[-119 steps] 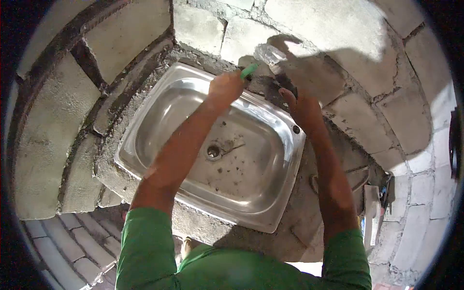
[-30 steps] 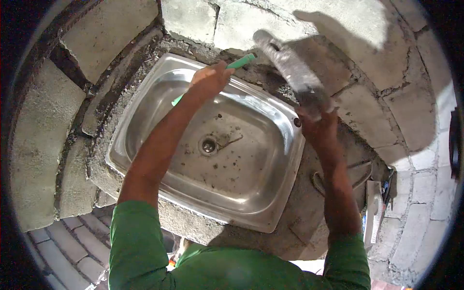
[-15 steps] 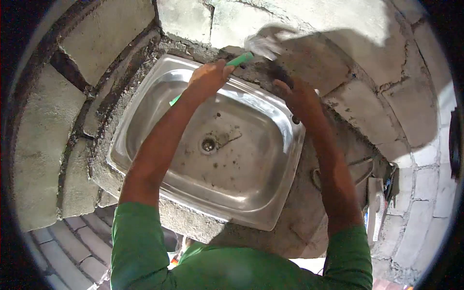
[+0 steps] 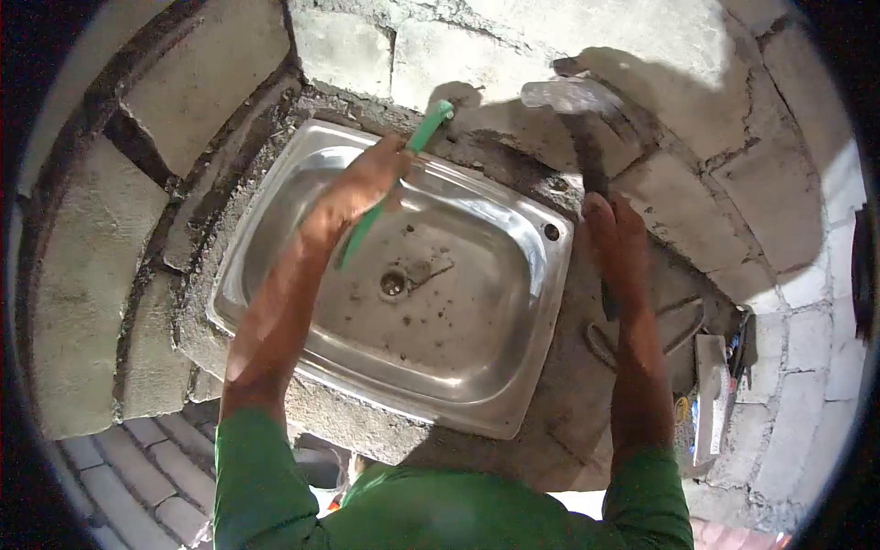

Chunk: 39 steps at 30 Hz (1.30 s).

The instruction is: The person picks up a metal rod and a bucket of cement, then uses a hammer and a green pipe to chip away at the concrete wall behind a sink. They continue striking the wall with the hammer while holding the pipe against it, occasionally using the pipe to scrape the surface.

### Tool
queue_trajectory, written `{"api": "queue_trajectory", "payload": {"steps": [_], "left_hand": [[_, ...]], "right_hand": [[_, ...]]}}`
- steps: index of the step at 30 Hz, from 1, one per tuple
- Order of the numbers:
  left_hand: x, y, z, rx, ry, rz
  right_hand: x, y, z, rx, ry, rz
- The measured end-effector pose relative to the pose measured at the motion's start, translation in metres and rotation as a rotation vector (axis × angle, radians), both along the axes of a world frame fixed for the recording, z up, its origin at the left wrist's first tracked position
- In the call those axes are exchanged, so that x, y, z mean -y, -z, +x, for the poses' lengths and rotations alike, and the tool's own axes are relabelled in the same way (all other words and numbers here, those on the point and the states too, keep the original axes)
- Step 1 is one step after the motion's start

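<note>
My left hand (image 4: 371, 179) is closed around a long green chisel (image 4: 367, 229), above the upper left rim of a stainless steel sink (image 4: 440, 371). The chisel slants, one end towards the block wall and the other over the basin. My right hand (image 4: 619, 238) grips the dark handle of a hammer (image 4: 573, 98), right of the sink. The hammer's pale head is smeared by motion and stands apart from the chisel. Dark debris lies around the drain (image 4: 394, 285).
Rough block walls (image 4: 344, 46) rise behind and beside the sink, which is set in a concrete slab (image 4: 335, 408). On the right lie a bent bar or cord (image 4: 683, 341) and a pale flat strip (image 4: 708, 399) by the wall.
The hammer has swung away from the chisel, with my right hand moving right and towards me. My left hand and the chisel have shifted left, and the chisel is tilted more steeply.
</note>
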<state>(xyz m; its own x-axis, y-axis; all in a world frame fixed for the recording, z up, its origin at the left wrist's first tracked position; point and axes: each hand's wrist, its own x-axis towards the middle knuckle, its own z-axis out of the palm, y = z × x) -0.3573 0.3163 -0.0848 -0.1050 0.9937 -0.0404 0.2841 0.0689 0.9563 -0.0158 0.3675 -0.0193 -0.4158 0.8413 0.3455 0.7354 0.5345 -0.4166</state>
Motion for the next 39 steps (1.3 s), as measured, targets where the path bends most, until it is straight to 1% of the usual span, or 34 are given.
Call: {"api": "queue_trajectory", "payload": {"steps": [1,3,4,5,6,7,8,9,10,11,12,13,15,17,18,19,21,22,23,24,25,26,27,28,29,30,31,32,33,35,37,38,39], "left_hand": [[0.008,-0.002,0.012,0.003,0.014,0.004],[0.01,-0.01,0.038,0.04,0.014,-0.007],[0.003,-0.005,0.046,-0.026,0.032,-0.038],[-0.006,0.004,0.058,-0.024,0.046,-0.021],[-0.018,0.011,0.073,-0.14,-0.024,0.258],[-0.027,0.009,0.088,-0.254,-0.1,0.54],[-0.02,-0.028,0.103,-0.306,-0.165,0.311],[-0.015,-0.062,0.114,-0.3,-0.187,0.291],[-0.025,-0.071,0.122,-0.284,-0.232,0.436],[-0.038,-0.081,0.128,-0.264,-0.277,0.58],[-0.048,-0.09,0.133,-0.266,-0.269,0.596],[-0.058,-0.099,0.137,-0.228,-0.255,0.644],[-0.079,-0.111,0.143,-0.192,-0.236,0.699],[-0.1,-0.11,0.148,-0.338,-0.245,0.44],[-0.108,-0.106,0.153,-0.4,-0.281,0.438],[-0.113,-0.103,0.157,-0.404,-0.284,0.438],[-0.12,-0.09,0.162,-0.156,-0.285,0.536],[-0.132,-0.071,0.161,-0.34,-0.339,0.719],[-0.128,-0.074,0.16,-0.429,-0.304,0.676],[-0.12,-0.086,0.164,-0.37,-0.323,0.592],[-0.115,-0.1,0.164,-0.311,-0.344,0.52],[-0.113,-0.107,0.157,-0.309,-0.359,0.528],[-0.109,-0.109,0.148,-0.344,-0.299,0.52],[-0.103,-0.108,0.142,-0.38,-0.231,0.502],[-0.09,-0.109,0.129,-0.383,-0.239,0.495],[-0.067,-0.109,0.11,-0.275,-0.119,0.479],[-0.044,-0.106,0.09,-0.17,0.005,0.463],[-0.024,-0.099,0.072,-0.183,-0.024,0.365],[-0.002,-0.092,0.053,-0.198,-0.049,0.269],[0.033,-0.057,0.017,-0.032,-0.072,0.182],[0.068,-0.039,-0.003,-0.205,-0.158,0.171],[0.082,-0.034,-0.009,-0.201,-0.156,0.167],[0.096,-0.029,-0.015,-0.139,-0.189,0.174]], "right_hand": [[0.003,0.0,0.011,0.045,-0.033,0.135],[0.015,-0.015,0.028,-0.165,0.127,-0.174],[0.018,-0.019,0.038,-0.165,0.142,-0.158],[0.021,-0.022,0.048,-0.111,0.196,-0.156],[0.025,-0.026,0.056,-0.059,0.248,-0.155],[0.037,-0.031,0.059,-0.063,0.257,-0.134],[0.053,-0.036,0.059,-0.143,0.307,-0.077],[0.056,-0.041,0.062,-0.188,0.335,-0.042],[0.059,-0.045,0.064,-0.234,0.362,-0.005],[0.055,-0.05,0.069,-0.34,0.209,0.127],[0.053,-0.054,0.074,-0.441,0.055,0.26],[0.052,-0.06,0.077,-0.447,0.061,0.274],[0.051,-0.073,0.082,-0.19,-0.046,0.524],[0.048,-0.079,0.082,-0.152,-0.05,0.499],[0.046,-0.081,0.079,-0.11,-0.062,0.467],[0.045,-0.088,0.07,-0.188,-0.085,0.349],[0.025,-0.1,0.051,0.258,0.087,0.381],[0.009,-0.105,0.038,0.255,0.078,0.37],[-0.008,-0.109,0.023,0.262,0.161,0.31],[-0.014,-0.112,0.015,0.268,0.248,0.258],[-0.009,-0.115,0.013,0.263,0.248,0.265],[-0.003,-0.117,0.012,0.189,0.232,0.225],[0.005,-0.115,0.013,0.12,0.212,0.174],[0.013,-0.106,0.02,0.124,0.201,0.164],[0.018,-0.094,0.031,0.085,0.191,0.198],[0.026,-0.083,0.046,0.043,0.183,0.231],[0.039,-0.073,0.066,0.076,0.175,0.305],[0.053,-0.064,0.086,0.105,0.172,0.381],[0.066,-0.061,0.096,0.046,0.163,0.365],[0.088,-0.049,0.119,-0.016,0.164,0.339],[0.102,-0.024,0.149,0.081,0.119,0.549],[0.108,-0.008,0.164,0.086,0.12,0.546],[0.113,0.009,0.178,0.035,0.223,0.364]]}}
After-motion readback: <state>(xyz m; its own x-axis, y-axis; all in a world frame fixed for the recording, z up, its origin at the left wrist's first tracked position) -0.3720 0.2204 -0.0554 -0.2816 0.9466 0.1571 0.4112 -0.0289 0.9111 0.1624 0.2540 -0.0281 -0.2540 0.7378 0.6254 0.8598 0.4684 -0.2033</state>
